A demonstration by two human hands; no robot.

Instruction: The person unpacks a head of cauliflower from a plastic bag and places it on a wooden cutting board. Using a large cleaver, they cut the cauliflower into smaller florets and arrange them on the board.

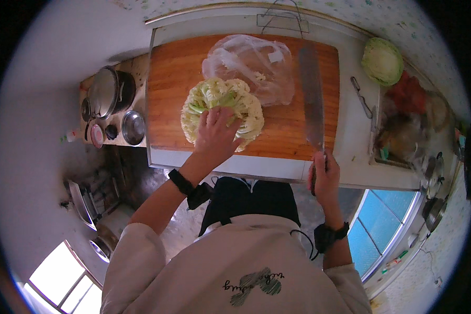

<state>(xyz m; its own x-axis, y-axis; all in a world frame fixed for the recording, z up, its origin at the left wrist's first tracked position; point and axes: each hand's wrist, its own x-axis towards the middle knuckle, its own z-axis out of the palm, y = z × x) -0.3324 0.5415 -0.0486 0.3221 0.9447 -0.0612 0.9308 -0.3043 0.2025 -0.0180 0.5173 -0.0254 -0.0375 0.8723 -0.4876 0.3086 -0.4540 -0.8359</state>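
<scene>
A large cauliflower (192,117) lies stem side up on a wooden cutting board (168,74). My left hand (216,131) is on it, with the fingers curled over the cut stalk and leaf stubs; the fingertips are partly hidden there. In my right hand (326,172), at the board's front right corner, is the handle of a large kitchen knife (312,94). Its long, broad blade points away from me over the right part of the board, apart from the cauliflower. Behind the cauliflower is a crumpled clear plastic bag (251,62), with a small floret by it.
Half a cabbage (382,61) and a peeler (361,97) are on the counter at right, beside a tray (392,161) with bagged items. A wire rack (282,21) stands behind the board. At left are a lidded pot (106,92) and a metal bowl (133,127).
</scene>
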